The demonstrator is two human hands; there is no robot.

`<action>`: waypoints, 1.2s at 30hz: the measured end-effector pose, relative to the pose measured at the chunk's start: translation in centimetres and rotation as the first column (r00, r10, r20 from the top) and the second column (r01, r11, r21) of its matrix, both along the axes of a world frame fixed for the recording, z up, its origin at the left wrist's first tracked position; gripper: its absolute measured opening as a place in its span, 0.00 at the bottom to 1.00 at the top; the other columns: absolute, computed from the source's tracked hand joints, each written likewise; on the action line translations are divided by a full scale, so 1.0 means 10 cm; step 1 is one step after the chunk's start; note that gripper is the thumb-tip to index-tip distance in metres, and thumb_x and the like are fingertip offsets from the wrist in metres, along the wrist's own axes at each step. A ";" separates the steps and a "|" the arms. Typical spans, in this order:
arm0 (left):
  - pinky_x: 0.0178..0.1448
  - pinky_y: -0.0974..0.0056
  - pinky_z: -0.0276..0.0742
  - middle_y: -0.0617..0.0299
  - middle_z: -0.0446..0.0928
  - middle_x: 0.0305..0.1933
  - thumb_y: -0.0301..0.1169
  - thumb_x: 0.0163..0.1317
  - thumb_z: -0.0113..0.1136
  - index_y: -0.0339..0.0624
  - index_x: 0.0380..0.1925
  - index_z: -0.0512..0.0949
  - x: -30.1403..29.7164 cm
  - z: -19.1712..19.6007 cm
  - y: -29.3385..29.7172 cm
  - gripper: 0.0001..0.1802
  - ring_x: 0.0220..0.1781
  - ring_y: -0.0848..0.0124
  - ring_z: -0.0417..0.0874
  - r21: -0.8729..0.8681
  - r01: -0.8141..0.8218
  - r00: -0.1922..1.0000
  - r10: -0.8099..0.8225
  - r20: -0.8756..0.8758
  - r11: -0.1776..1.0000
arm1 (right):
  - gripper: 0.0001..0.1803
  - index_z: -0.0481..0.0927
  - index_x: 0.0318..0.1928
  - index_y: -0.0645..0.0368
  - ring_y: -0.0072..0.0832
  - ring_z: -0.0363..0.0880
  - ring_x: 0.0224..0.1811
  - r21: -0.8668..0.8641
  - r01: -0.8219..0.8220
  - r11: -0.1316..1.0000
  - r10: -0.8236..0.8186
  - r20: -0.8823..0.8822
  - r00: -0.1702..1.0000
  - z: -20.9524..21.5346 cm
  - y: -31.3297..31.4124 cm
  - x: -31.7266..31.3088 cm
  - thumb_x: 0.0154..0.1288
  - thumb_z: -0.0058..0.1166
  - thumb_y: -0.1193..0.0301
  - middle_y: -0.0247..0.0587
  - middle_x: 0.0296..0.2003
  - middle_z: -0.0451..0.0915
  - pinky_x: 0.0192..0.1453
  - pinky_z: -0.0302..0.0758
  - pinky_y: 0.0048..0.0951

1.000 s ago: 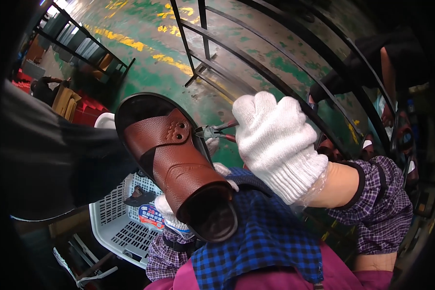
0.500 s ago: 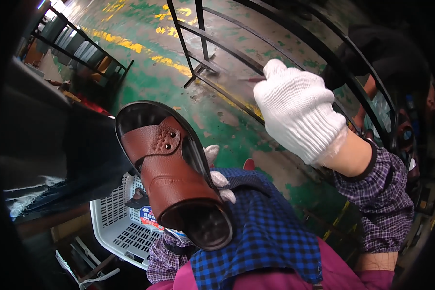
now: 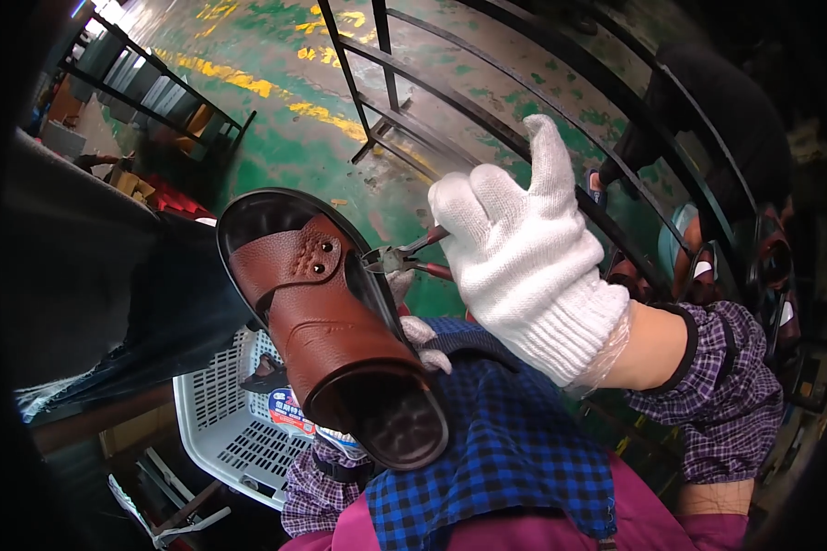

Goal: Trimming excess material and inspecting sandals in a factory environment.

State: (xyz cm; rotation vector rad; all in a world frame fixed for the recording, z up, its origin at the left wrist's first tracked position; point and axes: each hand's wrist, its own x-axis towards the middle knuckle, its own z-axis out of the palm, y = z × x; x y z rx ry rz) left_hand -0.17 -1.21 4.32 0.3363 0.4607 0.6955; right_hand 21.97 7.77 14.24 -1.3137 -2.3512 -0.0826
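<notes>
A brown leather sandal (image 3: 326,321) with a black sole is held up in the middle of the view, toe end toward me. My left hand (image 3: 418,326), in a white glove, grips it from behind; only fingertips show at its right edge. My right hand (image 3: 524,262), also in a white knit glove, is shut on small red-handled pliers (image 3: 404,260). The pliers' jaws touch the sandal's right edge near the strap.
A white slotted plastic basket (image 3: 220,422) sits below the sandal at lower left. A black metal rack (image 3: 487,110) crosses the green painted floor (image 3: 276,138) ahead. A dark bench or machine edge (image 3: 73,266) fills the left. More sandals (image 3: 698,266) hang at right.
My right hand lifted away to the upper right, then came back down to the sandal's edge with the pliers. The sandal stayed held up with little shift.
</notes>
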 end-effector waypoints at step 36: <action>0.68 0.29 0.62 0.38 0.59 0.73 0.56 0.63 0.63 0.42 0.76 0.50 0.50 -0.02 -0.14 0.52 0.68 0.43 0.70 -0.255 -0.329 0.827 0.408 0.386 0.909 | 0.22 0.83 0.31 0.68 0.44 0.82 0.28 -0.648 0.027 0.761 0.197 0.271 0.942 0.20 -0.18 -0.07 0.56 0.64 0.56 0.50 0.31 0.72 0.17 0.72 0.47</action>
